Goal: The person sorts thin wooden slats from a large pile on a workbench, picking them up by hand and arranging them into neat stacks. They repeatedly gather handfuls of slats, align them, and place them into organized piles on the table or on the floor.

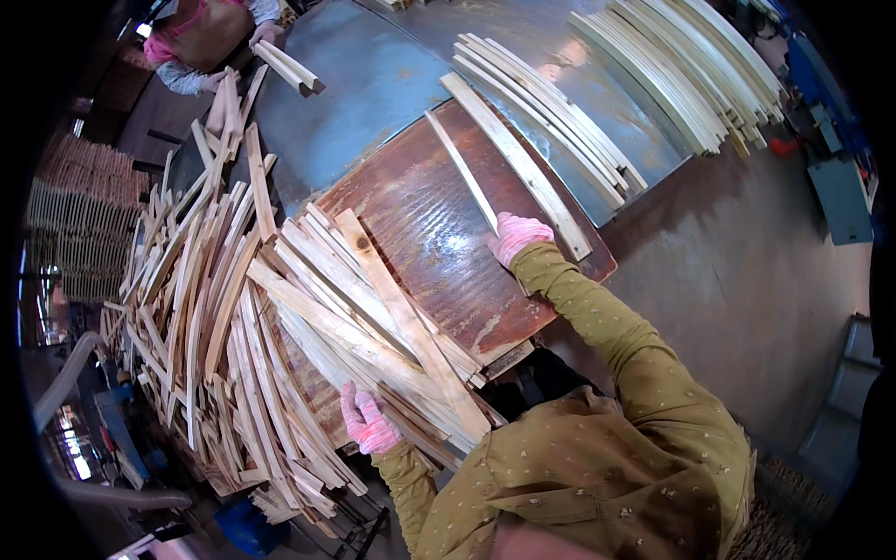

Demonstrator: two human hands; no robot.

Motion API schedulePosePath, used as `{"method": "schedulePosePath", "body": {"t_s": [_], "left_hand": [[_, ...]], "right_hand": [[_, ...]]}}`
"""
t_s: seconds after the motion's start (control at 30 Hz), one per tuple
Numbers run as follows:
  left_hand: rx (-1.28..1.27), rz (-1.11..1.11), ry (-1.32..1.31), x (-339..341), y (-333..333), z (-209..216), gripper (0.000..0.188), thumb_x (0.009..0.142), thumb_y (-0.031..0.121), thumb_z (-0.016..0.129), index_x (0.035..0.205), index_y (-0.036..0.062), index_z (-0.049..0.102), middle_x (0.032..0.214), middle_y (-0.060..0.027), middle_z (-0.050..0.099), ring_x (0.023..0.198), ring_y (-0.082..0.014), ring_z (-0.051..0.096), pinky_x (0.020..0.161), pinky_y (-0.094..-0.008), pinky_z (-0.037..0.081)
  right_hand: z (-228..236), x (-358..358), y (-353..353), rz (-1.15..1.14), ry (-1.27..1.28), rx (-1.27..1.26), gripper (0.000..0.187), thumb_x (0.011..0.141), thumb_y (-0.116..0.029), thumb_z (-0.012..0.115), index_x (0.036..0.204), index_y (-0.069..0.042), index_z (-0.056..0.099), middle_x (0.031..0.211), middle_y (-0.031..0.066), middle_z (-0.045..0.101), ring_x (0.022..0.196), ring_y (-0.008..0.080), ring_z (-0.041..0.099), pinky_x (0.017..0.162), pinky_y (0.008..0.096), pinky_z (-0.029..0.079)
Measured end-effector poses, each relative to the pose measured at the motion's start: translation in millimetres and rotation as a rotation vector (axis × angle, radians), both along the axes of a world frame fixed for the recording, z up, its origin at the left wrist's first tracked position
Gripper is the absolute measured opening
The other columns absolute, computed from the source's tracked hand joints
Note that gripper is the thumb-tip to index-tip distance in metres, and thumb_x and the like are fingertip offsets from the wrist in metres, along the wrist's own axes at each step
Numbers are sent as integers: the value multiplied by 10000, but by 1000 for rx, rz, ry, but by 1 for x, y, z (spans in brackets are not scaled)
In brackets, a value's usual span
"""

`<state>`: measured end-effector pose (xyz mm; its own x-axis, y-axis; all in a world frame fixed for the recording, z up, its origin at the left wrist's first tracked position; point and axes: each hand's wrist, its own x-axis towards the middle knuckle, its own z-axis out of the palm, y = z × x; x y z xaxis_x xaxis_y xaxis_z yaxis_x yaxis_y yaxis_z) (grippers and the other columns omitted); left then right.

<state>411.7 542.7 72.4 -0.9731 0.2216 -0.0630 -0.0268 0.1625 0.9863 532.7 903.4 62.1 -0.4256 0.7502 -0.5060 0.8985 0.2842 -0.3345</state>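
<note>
My right hand (518, 237), in a pink and white glove, is closed round the near end of a narrow wooden strip (457, 168). The strip stretches away over the reddish-brown board (420, 205). Just right of it lies a wider wooden slat (523, 173). At the near edge of a loose wood pile (345, 308) is my left hand (371, 425), gloved the same way. Its fingers point up and apart, with nothing seen in them; whether it touches the wood I cannot tell. One knotted slat (411, 322) lies slanted on top of the pile.
Neat rows of slats (551, 117) lie on the grey metal table (350, 84), with a larger stack (672, 75) at the far right. A tangled heap of strips (205, 289) fills the left. Far left, a co-worker's gloved hand (266, 34) holds short pieces.
</note>
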Motion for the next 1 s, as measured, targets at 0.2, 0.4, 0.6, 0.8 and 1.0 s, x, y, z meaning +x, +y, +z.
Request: {"method": "schedulePosePath", "body": {"t_s": [0.2, 0.4, 0.6, 0.8, 1.0], "left_hand": [[-45, 33, -72, 22, 9, 23, 366, 935, 103, 551, 1287, 3, 526, 900, -40, 580, 670, -73, 473, 592, -214, 417], [-54, 238, 250, -3, -20, -20, 496, 891, 101, 606, 1349, -15, 455, 1133, -89, 566, 981, -170, 527, 898, -301, 440], [-671, 251, -48, -15, -76, -38, 636, 832, 285, 716, 1297, -66, 460, 1300, -255, 493, 1178, -342, 492, 1023, -415, 386], [-845, 287, 18, 19, -85, -98, 660, 894, 430, 617, 1300, -56, 434, 1287, -269, 464, 1179, -401, 472, 1025, -444, 371], [-773, 280, -99, 23, -77, -85, 799, 854, 491, 643, 1387, -26, 347, 1394, -260, 362, 1275, -392, 402, 1069, -437, 339]], "right_hand": [[-25, 37, 16, -99, 218, 576, 687, 863, -549, 549, 1319, -42, 468, 1298, 209, 545, 1165, 337, 556, 962, 420, 451], [-43, 88, 43, -98, -24, 439, 756, 803, -504, 648, 1347, -48, 385, 1283, 178, 537, 1153, 325, 537, 963, 447, 434], [-17, 69, 43, -245, -131, 267, 764, 775, -487, 706, 1332, -80, 379, 1244, 177, 563, 1113, 343, 578, 937, 449, 466], [-33, 64, 49, -162, 113, 106, 693, 804, -523, 644, 1292, -50, 512, 1247, 202, 582, 1162, 355, 548, 981, 440, 430], [-4, 22, -44, 72, -65, 398, 960, 761, -537, 675, 1490, -175, 164, 1311, 194, 515, 1168, 407, 535, 983, 485, 438]]}}
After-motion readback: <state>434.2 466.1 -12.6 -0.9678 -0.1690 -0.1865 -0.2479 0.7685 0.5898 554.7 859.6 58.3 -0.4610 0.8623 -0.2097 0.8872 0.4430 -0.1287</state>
